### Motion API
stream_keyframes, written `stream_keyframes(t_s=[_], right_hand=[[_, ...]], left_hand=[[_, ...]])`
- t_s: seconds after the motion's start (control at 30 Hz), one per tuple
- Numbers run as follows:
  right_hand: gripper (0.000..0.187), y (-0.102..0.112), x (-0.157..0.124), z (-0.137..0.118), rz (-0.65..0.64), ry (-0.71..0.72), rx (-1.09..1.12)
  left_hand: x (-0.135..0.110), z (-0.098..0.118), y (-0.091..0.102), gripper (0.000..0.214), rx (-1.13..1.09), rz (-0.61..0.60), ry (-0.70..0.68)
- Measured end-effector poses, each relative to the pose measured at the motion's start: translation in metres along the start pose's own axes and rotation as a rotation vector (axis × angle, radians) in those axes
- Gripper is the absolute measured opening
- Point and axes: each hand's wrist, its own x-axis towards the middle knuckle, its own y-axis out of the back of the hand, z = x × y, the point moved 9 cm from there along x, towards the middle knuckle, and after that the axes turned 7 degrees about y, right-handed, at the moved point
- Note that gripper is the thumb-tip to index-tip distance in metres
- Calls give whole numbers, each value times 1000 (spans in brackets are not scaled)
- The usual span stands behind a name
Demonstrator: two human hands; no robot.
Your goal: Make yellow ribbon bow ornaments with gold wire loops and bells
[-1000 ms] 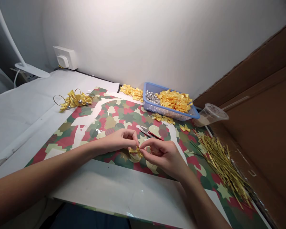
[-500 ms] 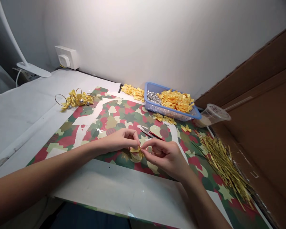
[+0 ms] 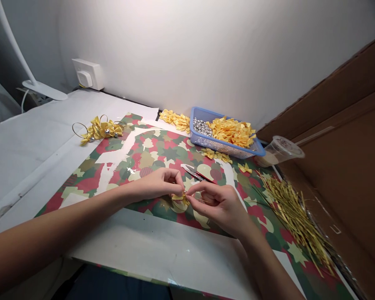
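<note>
Between my two hands, low over the patterned paper, is a small yellow ribbon bow (image 3: 177, 197), partly hidden by fingers. My left hand (image 3: 162, 182) pinches it from the left, thumb against the curled forefinger. My right hand (image 3: 217, 202) is closed too, its thumb and forefinger tips meeting at the bow's right edge on what looks like a thin gold wire tie. Just beyond my fingers lie small scissors (image 3: 198, 174) with red handles. Farther left rests a cluster of finished yellow bows (image 3: 101, 130) with silver bells and looped gold ties.
A blue basket (image 3: 225, 148) holds yellow bows and silver bells against the wall. More bows (image 3: 175, 120) lie beside it. Right of these are a clear plastic cup (image 3: 281, 151), a bundle of gold ties (image 3: 295, 216) and a cardboard box (image 3: 350, 166). A white lamp (image 3: 45, 91) stands left.
Both hands stay almost in place around the bow. The fingertips have shifted very slightly, and the whole view has moved a touch.
</note>
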Motion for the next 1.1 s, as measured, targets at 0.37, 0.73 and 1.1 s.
stream_keyframes(t_s=[0.37, 0.73, 1.1], right_hand=[[17, -2, -4, 7, -1, -65, 61], [7, -1, -1, 1, -2, -16, 27], [8, -2, -1, 0, -2, -15, 19]], left_hand=[[-1, 2, 1, 9, 9, 18, -2], [0, -1, 2, 11, 46, 25, -3], [-2, 3, 2, 11, 56, 31, 0]])
